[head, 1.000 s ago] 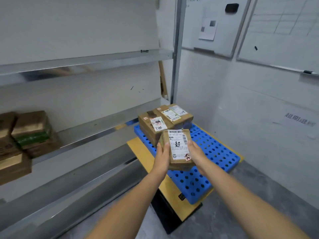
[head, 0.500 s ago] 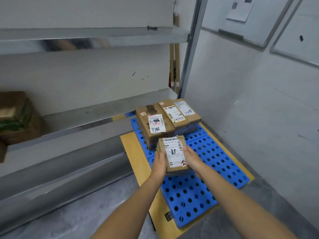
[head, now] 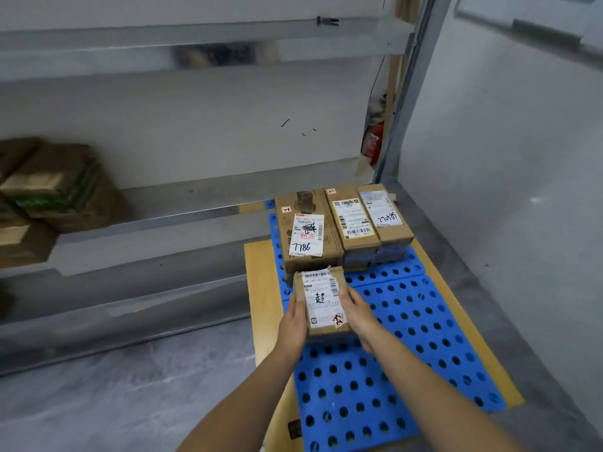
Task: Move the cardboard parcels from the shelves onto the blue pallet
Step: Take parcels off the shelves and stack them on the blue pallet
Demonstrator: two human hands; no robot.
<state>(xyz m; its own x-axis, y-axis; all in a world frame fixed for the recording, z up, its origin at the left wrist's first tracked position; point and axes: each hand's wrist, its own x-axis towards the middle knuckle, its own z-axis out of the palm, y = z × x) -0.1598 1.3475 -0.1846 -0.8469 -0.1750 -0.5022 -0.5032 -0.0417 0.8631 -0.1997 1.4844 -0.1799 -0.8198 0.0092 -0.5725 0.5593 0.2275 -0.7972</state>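
A small cardboard parcel [head: 321, 300] with a white label is held between my left hand [head: 293, 321] and my right hand [head: 359, 313], one on each side. It is low over the blue pallet [head: 408, 337], just in front of the parcels that stand there; whether it touches the pallet I cannot tell. At the pallet's far end stand a parcel marked 7786 [head: 305, 233], a labelled parcel [head: 352, 218] and a third parcel [head: 383, 212] side by side. More brown parcels [head: 58, 187] lie on the metal shelf at the left.
The pallet lies on a yellow board [head: 264, 282] on the grey floor. Metal shelves [head: 182, 216] run along the left, with an upright post [head: 404, 93] at the corner. A white wall closes the right side. A red extinguisher [head: 373, 145] stands behind the post.
My hands have carried the small parcel down and forward toward the pallet, up to the front of the 7786 parcel. My view has tipped downward.
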